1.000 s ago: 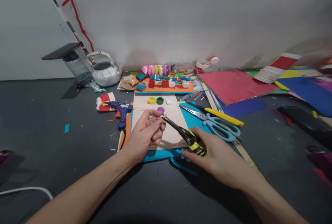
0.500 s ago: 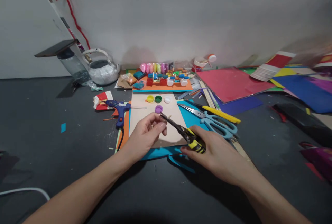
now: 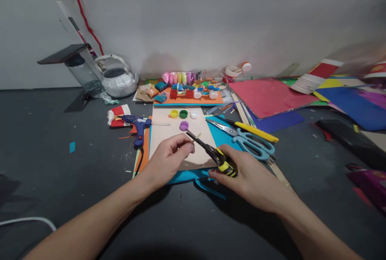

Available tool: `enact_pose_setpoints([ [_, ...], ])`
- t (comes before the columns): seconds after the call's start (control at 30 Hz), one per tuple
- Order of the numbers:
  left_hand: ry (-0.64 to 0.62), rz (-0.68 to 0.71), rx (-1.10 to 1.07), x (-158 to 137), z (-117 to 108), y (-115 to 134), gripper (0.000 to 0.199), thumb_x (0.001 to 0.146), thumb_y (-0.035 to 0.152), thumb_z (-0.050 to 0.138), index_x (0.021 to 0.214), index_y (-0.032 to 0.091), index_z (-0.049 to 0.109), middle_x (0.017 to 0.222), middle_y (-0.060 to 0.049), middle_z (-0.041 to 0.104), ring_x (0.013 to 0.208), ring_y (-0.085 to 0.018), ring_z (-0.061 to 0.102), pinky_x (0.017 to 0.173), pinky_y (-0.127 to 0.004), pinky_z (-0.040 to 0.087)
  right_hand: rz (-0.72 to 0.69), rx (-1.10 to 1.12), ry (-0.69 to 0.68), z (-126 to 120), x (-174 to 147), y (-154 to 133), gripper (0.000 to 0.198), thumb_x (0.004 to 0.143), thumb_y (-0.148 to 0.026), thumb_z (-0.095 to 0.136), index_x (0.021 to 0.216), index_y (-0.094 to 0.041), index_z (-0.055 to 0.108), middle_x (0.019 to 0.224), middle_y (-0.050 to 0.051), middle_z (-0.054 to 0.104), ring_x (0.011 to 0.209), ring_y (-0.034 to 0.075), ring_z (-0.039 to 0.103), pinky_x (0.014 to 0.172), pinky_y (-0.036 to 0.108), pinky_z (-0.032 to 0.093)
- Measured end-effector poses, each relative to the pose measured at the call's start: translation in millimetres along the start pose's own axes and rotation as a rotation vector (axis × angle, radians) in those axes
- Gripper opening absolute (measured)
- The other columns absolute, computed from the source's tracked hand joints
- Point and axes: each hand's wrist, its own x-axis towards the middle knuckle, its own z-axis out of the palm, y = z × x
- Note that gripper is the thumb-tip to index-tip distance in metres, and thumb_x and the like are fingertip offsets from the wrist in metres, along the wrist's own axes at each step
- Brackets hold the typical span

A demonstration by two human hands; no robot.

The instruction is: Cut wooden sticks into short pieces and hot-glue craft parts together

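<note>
My left hand [image 3: 171, 157] is closed in a pinch on a small, thin wooden stick [image 3: 198, 136], whose pale end shows beside the plier jaws. My right hand [image 3: 250, 175] is wrapped round long-nose pliers [image 3: 213, 152] with black and yellow handles. The plier tips point up and left, close to my left fingertips; whether they touch the stick I cannot tell. Under both hands lies a beige sheet [image 3: 163, 141]. Just beyond the tips is a purple cap [image 3: 183, 125], with yellow [image 3: 174, 114], green [image 3: 183, 114] and white [image 3: 194, 114] caps in a row behind.
A blue glue gun [image 3: 139, 128] lies left of the sheet, by a crumpled red-white cup [image 3: 118, 116]. Scissors [image 3: 253, 144] and a yellow cutter [image 3: 257, 132] lie to the right. Paint pots [image 3: 197, 93] stand behind, a silver teapot [image 3: 119, 81] back left, coloured sheets [image 3: 271, 97] back right.
My left fingers have dipped slightly, and more of the stick shows beside the plier jaws. The pliers stay in my right hand, almost still. The whole view has shifted a little.
</note>
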Motion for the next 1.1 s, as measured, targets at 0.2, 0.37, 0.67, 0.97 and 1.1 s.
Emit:
enact_pose_setpoints([
  [0.2, 0.024, 0.061, 0.061, -1.5, 1.6, 0.1, 0.018, 0.089, 0.030, 0.049, 0.081, 0.017, 0.057, 0.070, 0.003, 0.049, 0.063, -0.009, 0.040, 0.060, -0.021, 0.032, -0.006, -0.008, -0.005, -0.3, -1.5, -1.5, 0.027, 0.082, -0.047, 0.058, 0.086, -0.021, 0.050, 0.082, 0.003, 0.062, 0.073, 0.019, 0.054, 0.060, 0.028, 0.034],
  [0.37, 0.057, 0.125, 0.196, -4.4, 2.3, -0.5, 0.021, 0.092, 0.032, 0.046, 0.086, 0.016, 0.059, 0.074, 0.001, 0.051, 0.068, -0.011, 0.042, 0.063, -0.023, 0.033, -0.026, 0.001, 0.013, 0.2, -1.0, -1.4, 0.027, 0.083, -0.046, 0.057, 0.085, -0.021, 0.049, 0.079, 0.003, 0.061, 0.070, 0.018, 0.052, 0.059, 0.027, 0.033],
  [0.67, 0.074, 0.136, 0.263, -8.9, 4.3, -0.2, 0.023, 0.094, 0.034, 0.042, 0.084, 0.017, 0.055, 0.067, 0.003, 0.046, 0.061, -0.010, 0.038, 0.058, -0.023, 0.030, -0.029, 0.001, 0.019, -0.8, -4.0, -4.0, 0.024, 0.083, -0.043, 0.058, 0.086, -0.020, 0.049, 0.081, 0.004, 0.062, 0.072, 0.019, 0.054, 0.059, 0.027, 0.034],
  [0.97, 0.048, 0.205, 0.358, -7.8, 3.0, -1.0, 0.025, 0.095, 0.030, 0.037, 0.076, 0.018, 0.046, 0.069, 0.002, 0.044, 0.065, -0.011, 0.039, 0.062, -0.023, 0.032, -0.033, -0.003, 0.005, 0.2, -4.3, -4.3, 0.024, 0.083, -0.042, 0.059, 0.086, -0.021, 0.048, 0.080, 0.002, 0.061, 0.071, 0.018, 0.052, 0.058, 0.027, 0.033],
  [1.1, 0.069, 0.228, 0.431, -9.0, 3.9, -0.7, 0.025, 0.096, 0.032, 0.037, 0.080, 0.018, 0.049, 0.071, 0.001, 0.051, 0.066, -0.012, 0.044, 0.062, -0.024, 0.034, -0.054, -0.011, 0.028, 0.0, -5.3, -8.6, 0.021, 0.084, -0.040, 0.057, 0.084, -0.021, 0.048, 0.077, 0.002, 0.061, 0.067, 0.018, 0.052, 0.056, 0.026, 0.033],
])
